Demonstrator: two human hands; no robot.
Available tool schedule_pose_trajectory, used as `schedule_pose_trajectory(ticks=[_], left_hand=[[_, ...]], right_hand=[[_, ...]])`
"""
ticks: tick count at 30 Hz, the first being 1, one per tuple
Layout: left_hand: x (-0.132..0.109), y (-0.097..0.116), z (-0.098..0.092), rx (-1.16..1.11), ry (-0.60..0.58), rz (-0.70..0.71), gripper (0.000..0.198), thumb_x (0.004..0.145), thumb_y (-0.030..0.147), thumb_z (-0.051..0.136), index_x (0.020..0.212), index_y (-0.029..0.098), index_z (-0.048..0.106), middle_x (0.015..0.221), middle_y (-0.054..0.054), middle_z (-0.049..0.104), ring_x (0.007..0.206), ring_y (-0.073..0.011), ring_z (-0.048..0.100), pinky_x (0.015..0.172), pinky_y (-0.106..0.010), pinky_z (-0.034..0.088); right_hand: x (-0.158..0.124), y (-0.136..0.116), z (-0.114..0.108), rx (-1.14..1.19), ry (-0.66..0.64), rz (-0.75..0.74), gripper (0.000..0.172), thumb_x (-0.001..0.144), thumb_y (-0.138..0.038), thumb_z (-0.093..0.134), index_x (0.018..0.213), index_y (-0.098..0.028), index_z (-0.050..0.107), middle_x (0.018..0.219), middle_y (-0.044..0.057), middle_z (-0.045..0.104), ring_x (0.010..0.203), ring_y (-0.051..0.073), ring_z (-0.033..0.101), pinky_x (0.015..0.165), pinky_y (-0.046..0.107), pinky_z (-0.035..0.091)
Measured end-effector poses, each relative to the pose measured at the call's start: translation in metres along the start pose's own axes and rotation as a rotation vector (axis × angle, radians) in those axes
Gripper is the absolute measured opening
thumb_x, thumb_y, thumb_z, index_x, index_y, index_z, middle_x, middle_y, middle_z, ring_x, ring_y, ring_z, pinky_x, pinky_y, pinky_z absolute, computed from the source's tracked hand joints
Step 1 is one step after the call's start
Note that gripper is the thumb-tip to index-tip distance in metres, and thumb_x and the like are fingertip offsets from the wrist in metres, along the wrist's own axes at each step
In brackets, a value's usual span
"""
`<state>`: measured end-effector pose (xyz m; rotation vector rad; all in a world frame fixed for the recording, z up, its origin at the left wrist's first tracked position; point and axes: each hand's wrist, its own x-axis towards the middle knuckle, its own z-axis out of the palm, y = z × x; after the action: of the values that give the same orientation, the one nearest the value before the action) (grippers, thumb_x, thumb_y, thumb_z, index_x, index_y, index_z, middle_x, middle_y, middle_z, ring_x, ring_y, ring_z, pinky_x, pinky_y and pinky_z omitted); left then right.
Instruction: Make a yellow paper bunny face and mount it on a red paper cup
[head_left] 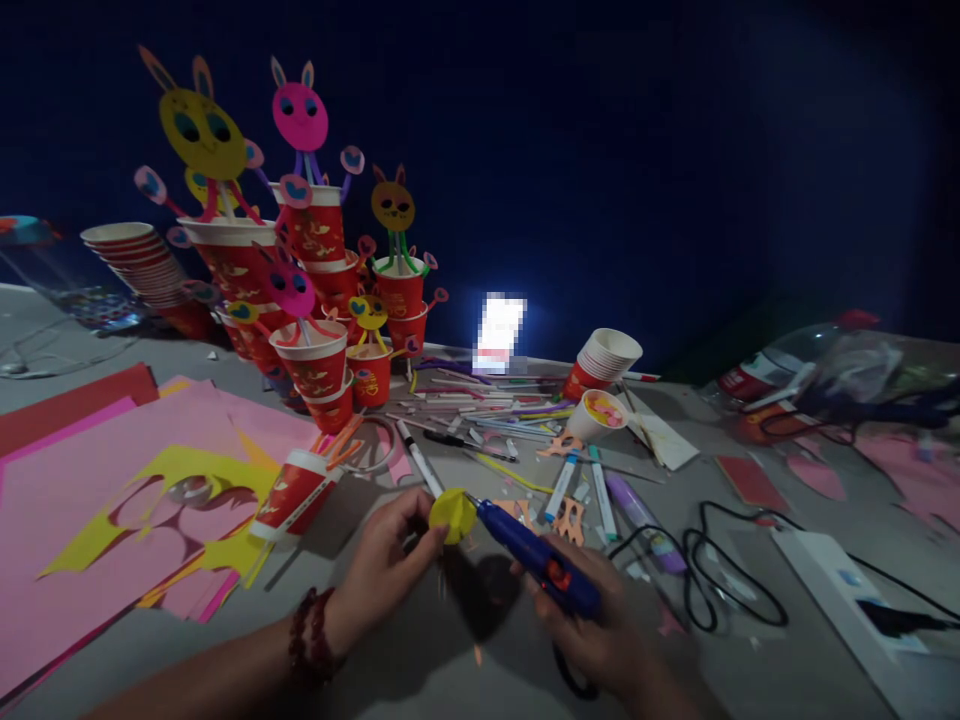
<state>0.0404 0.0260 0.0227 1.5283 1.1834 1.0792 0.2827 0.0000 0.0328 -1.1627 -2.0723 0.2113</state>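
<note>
My left hand (386, 570) pinches a small yellow paper piece (452, 515) just above the grey table (420, 660). My right hand (592, 625) is wrapped round a blue glue gun (536, 558) with a red trigger. The gun's nozzle touches the right edge of the yellow piece. A beaded bracelet (311, 635) sits on my left wrist. A red paper cup (289, 495) lies on its side just left of my left hand.
Stacked red cups with paper bunny figures (300, 270) stand at the back left. Pink and yellow cut sheets (112, 500) cover the left. Markers, straws and scraps (525, 430) litter the middle. A black cable (705, 570) and a white power strip (840, 590) lie at right.
</note>
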Motion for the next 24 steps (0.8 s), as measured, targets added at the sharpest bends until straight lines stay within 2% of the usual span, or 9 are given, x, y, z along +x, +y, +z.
schedule_pose_trajectory(ticks=[5, 11, 15, 24], left_hand=[[-0.001, -0.002, 0.0, 0.015, -0.018, 0.015, 0.023, 0.09, 0.034, 0.055, 0.073, 0.02, 0.05, 0.069, 0.001, 0.053, 0.064, -0.0143, 0.049, 0.059, -0.022, 0.039], [0.0, -0.001, 0.0, 0.053, 0.002, 0.044, 0.022, 0.09, 0.032, 0.055, 0.072, 0.02, 0.049, 0.069, 0.002, 0.052, 0.063, -0.0137, 0.048, 0.059, -0.022, 0.039], [0.0, 0.0, -0.001, 0.061, -0.013, 0.037, 0.022, 0.091, 0.032, 0.054, 0.073, 0.02, 0.048, 0.069, 0.002, 0.052, 0.063, -0.0137, 0.048, 0.059, -0.022, 0.039], [0.0, -0.002, -0.001, 0.052, -0.023, 0.052, 0.022, 0.091, 0.031, 0.053, 0.073, 0.02, 0.047, 0.069, 0.001, 0.051, 0.063, -0.0135, 0.047, 0.059, -0.022, 0.038]], right_hand=[[0.004, -0.004, -0.002, 0.023, -0.06, 0.003, 0.024, 0.086, -0.028, 0.052, 0.109, -0.026, 0.06, 0.079, 0.003, 0.075, 0.071, 0.022, 0.073, 0.062, 0.027, 0.057], [0.004, -0.002, -0.002, -0.041, 0.045, -0.045, 0.022, 0.091, -0.038, 0.05, 0.105, -0.023, 0.06, 0.077, 0.004, 0.075, 0.063, 0.021, 0.072, 0.055, 0.026, 0.056], [0.003, -0.001, -0.002, -0.021, -0.026, 0.012, 0.022, 0.091, -0.04, 0.049, 0.097, -0.024, 0.063, 0.074, 0.003, 0.074, 0.063, 0.021, 0.071, 0.055, 0.026, 0.056], [-0.007, 0.008, 0.001, -0.054, -0.038, -0.003, 0.026, 0.087, -0.035, 0.055, 0.109, -0.022, 0.061, 0.083, 0.006, 0.075, 0.071, 0.022, 0.073, 0.062, 0.027, 0.058]])
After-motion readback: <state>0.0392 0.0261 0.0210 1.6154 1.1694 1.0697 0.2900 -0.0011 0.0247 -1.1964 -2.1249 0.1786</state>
